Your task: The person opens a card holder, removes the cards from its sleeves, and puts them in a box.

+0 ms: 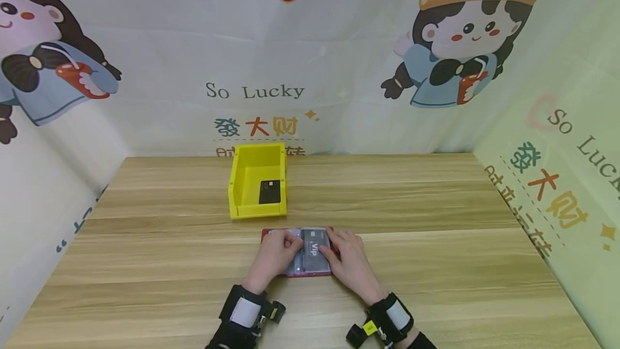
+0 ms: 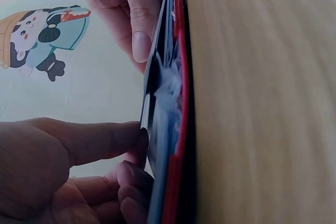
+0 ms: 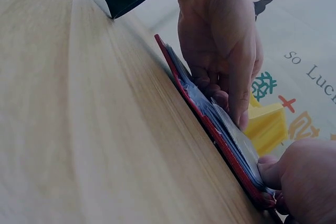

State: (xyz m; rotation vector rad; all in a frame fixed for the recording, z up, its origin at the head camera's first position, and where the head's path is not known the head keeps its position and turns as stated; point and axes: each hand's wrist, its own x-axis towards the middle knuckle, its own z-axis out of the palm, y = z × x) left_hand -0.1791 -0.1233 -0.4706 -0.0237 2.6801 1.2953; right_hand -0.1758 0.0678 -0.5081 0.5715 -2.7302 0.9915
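A red-covered card holder [image 1: 289, 273] with clear plastic sleeves lies spread on the table. In its right half is a grey card marked VIP [image 1: 315, 263]. My left hand [image 1: 273, 255] pinches that card's left edge, its fingertips over the middle of the holder. My right hand [image 1: 353, 265] grips the holder's right edge, with the thumb on the card. From the side, the left wrist view shows the card's edge lifted slightly over the stacked sleeves [image 2: 169, 90]. The right wrist view has the right thumb [image 3: 270, 172] pressing on the card's end.
Behind the holder stands a yellow bin [image 1: 249, 166], with a dark card [image 1: 269, 192] lying inside. The wooden table [image 1: 411, 198] stretches to both sides. A printed cloth [image 1: 339, 69] hangs along the back and sides.
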